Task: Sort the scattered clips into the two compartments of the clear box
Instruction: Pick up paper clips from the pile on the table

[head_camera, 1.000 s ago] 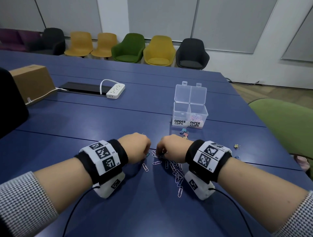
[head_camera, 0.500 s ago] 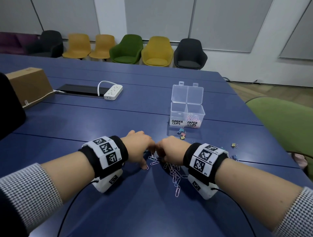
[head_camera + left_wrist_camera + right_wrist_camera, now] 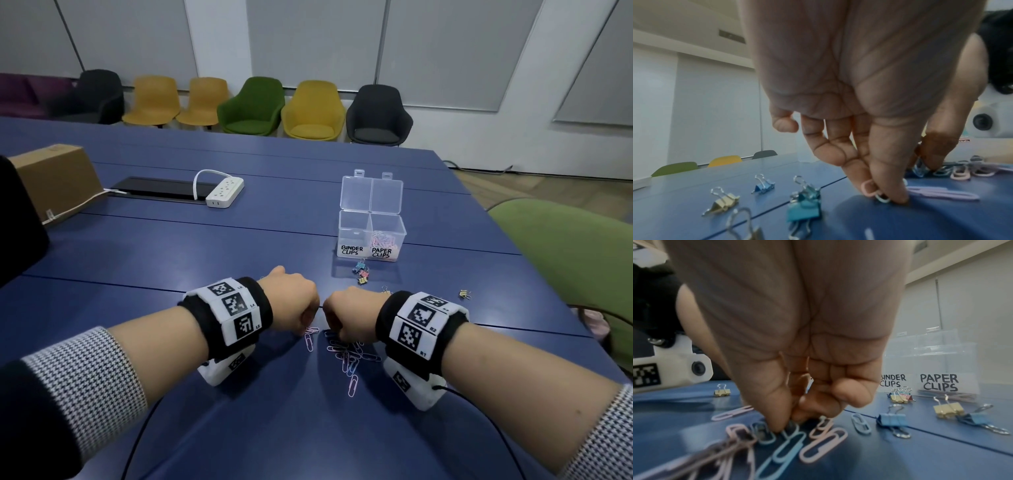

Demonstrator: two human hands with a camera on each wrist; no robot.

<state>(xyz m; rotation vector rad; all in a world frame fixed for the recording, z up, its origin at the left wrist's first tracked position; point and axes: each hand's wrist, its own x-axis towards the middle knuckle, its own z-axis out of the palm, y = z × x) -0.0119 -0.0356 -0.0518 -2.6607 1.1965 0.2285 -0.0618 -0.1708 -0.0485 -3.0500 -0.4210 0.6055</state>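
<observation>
Pastel paper clips (image 3: 346,356) lie in a loose pile on the blue table. My left hand (image 3: 306,317) and right hand (image 3: 334,322) hover knuckles-up over the pile, almost touching. In the left wrist view, the left hand (image 3: 879,193) pinches a pink and a blue paper clip against the table. In the right wrist view, the right hand (image 3: 786,423) pinches clips from the pile, with a pink clip (image 3: 801,382) tucked under its fingers. The clear box (image 3: 371,236) stands beyond with its lid up. Its PAPER CLIPS side (image 3: 385,238) holds several clips.
Small binder clips (image 3: 360,272) lie in front of the box, others to the right (image 3: 464,294) and near the left hand (image 3: 723,203). A power strip (image 3: 224,188) and a cardboard box (image 3: 54,178) sit far left. A green chair (image 3: 575,260) stands at the table's right edge.
Both hands have drawn closer together over the pile. The loose clips to the left of the pile have been pulled in toward the middle.
</observation>
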